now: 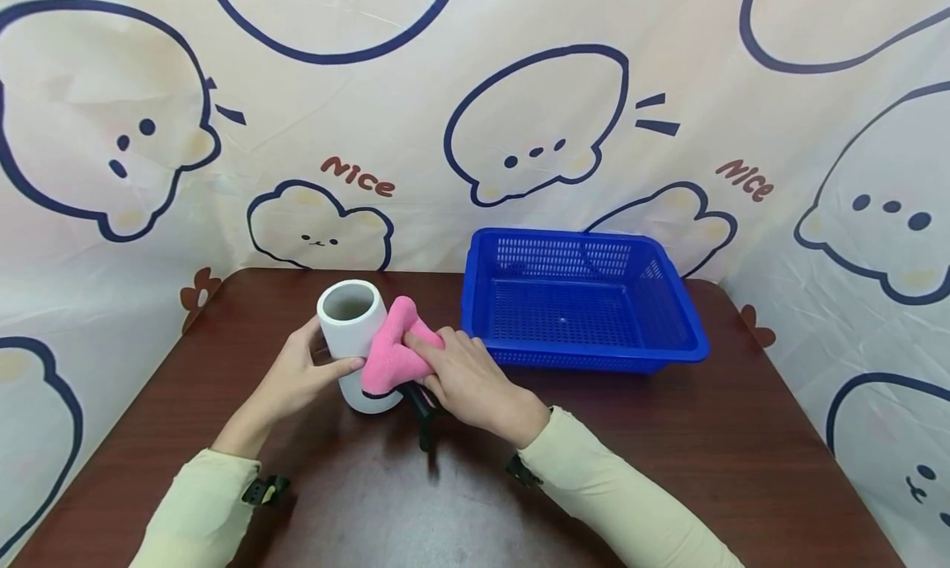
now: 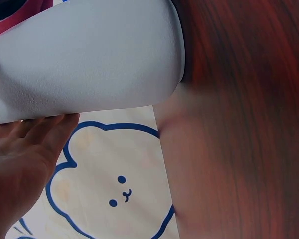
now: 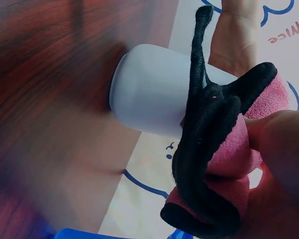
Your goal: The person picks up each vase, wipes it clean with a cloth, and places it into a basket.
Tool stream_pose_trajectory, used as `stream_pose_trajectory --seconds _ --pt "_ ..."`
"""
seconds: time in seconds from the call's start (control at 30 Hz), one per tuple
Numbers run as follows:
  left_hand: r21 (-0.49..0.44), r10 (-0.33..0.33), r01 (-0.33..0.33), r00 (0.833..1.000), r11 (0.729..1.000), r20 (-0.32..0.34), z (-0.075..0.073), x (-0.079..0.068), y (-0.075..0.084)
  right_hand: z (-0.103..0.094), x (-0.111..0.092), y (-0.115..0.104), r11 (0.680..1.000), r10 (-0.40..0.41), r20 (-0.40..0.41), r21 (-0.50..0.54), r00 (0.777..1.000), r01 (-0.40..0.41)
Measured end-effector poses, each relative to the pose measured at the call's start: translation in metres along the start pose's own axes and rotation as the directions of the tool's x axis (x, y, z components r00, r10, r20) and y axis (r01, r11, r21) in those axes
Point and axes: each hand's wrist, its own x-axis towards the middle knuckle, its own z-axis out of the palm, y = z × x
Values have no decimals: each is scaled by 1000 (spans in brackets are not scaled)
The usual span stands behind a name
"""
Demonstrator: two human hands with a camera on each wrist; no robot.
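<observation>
A white cylindrical vase (image 1: 349, 337) with a wide round opening stands on the table. My left hand (image 1: 300, 370) holds it from the left, its thumb across the front; in the left wrist view the fingers (image 2: 65, 127) lie along the vase wall (image 2: 104, 59). Bunched in my right hand (image 1: 475, 378) is a pink fuzzy cloth (image 1: 393, 349) with black edging, up against the vase's right side. A black strap (image 1: 425, 424) hangs from the cloth. The right wrist view shows the black trim (image 3: 202, 149) from below, overlapping the vase.
A blue perforated plastic basket (image 1: 586, 358) sits at the back right of the brown wooden table (image 1: 668, 469). Behind and on both sides hangs a pale curtain (image 1: 416, 123) with cartoon drawings.
</observation>
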Motion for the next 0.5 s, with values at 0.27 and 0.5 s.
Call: stream_pose_trajectory --seconds 0.27,0.5 --pt "7 -1 1 1000 1000 -6 0 1 0 4 -2 2 1000 16 28 19 999 -16" --pt "5 1 -1 1000 1000 -11 1 0 0 10 -4 3 1000 7 35 9 999 -8"
